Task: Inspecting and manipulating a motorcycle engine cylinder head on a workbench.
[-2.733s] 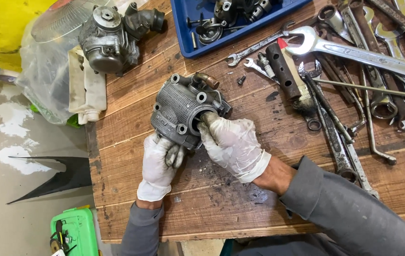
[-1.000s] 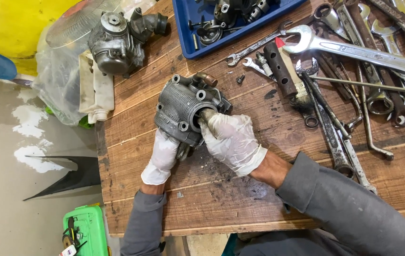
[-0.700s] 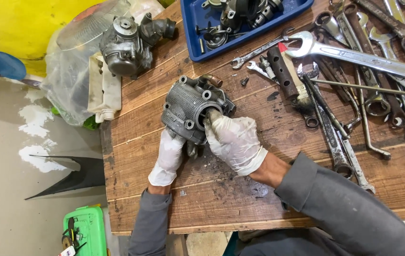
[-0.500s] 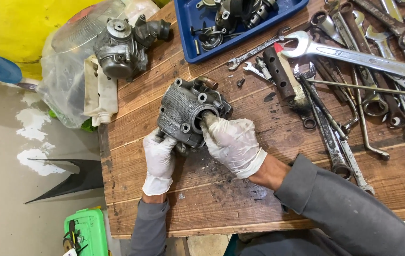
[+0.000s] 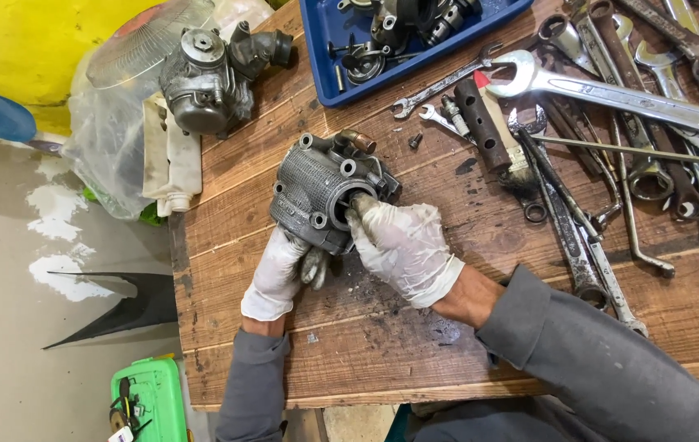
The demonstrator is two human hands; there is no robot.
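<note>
I see a grey metal housing (image 5: 316, 192), ribbed and ringed with bolt lugs, standing on the wooden workbench (image 5: 415, 344) near its left side, its round bore facing up toward me. My left hand (image 5: 277, 274), in a soiled white glove, cups the housing from below at its near edge, fingers curled under and against the casting. My right hand (image 5: 402, 250), gloved the same way, lies just to the right of the part; its fingertips are bunched together and pushed into the rim of the bore. Whether they pinch anything small there I cannot tell, since the glove hides it. So the housing sits between my two hands, braced from the left and worked from the right.

Behind it, at the far edge of the bench, a blue plastic tray (image 5: 329, 57) holds a dark engine component with several loose bolts and small fittings around it. To the far left a carburettor (image 5: 206, 78) rests on a clear plastic bag (image 5: 112, 123) that overhangs the bench corner. To the right a spread of spanners (image 5: 611, 90) and a rusty perforated tube (image 5: 484, 123) lie loose on the planks, well apart from my hands. On the floor below left stands a small green box (image 5: 143, 401).
</note>
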